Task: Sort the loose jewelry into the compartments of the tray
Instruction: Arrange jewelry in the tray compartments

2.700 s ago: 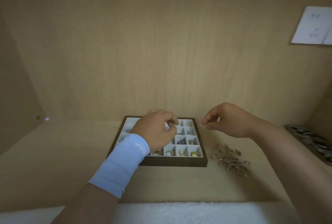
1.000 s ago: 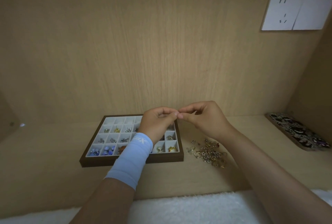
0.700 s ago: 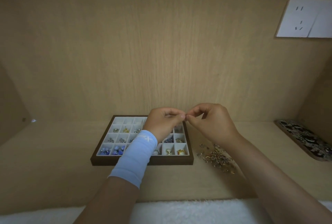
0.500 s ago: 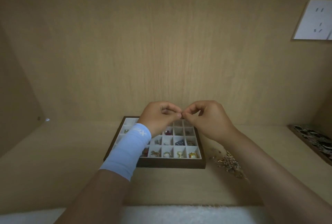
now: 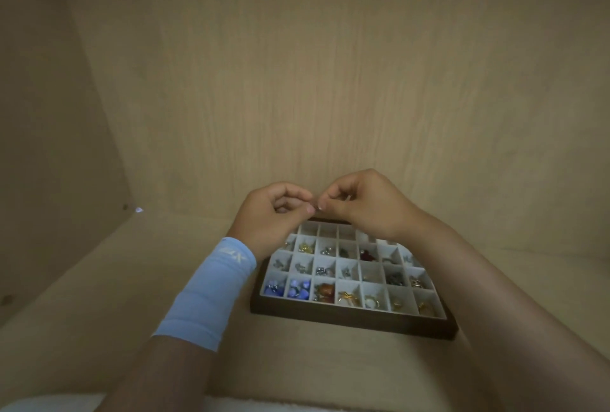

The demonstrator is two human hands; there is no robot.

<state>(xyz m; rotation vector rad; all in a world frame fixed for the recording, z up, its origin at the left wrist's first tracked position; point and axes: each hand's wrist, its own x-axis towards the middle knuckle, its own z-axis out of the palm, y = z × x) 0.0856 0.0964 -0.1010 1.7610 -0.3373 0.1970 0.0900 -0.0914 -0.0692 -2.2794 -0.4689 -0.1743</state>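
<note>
1. While raised over the far edge of the tray [image 5: 346, 318], the left hand [image 5: 272, 215] and right hand [image 5: 364, 205] are held fingertip to fingertip, and a small jewelry piece [image 5: 316, 208] is pinched between the curled fingers of both.
2. The tray is set on the tabletop [image 5: 148, 279]. Blue beads [image 5: 298, 289] are kept in its near-left compartments, an amber stone [image 5: 325, 291] beside them, and gold pieces [image 5: 346, 297] further right.
3. White lettering is carried on the blue wristband [image 5: 211, 289], but it cannot be read with certainty.

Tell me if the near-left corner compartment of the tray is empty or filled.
Filled: blue beads lie in that corner compartment of the tray. How deep they pile, cannot tell.
</note>
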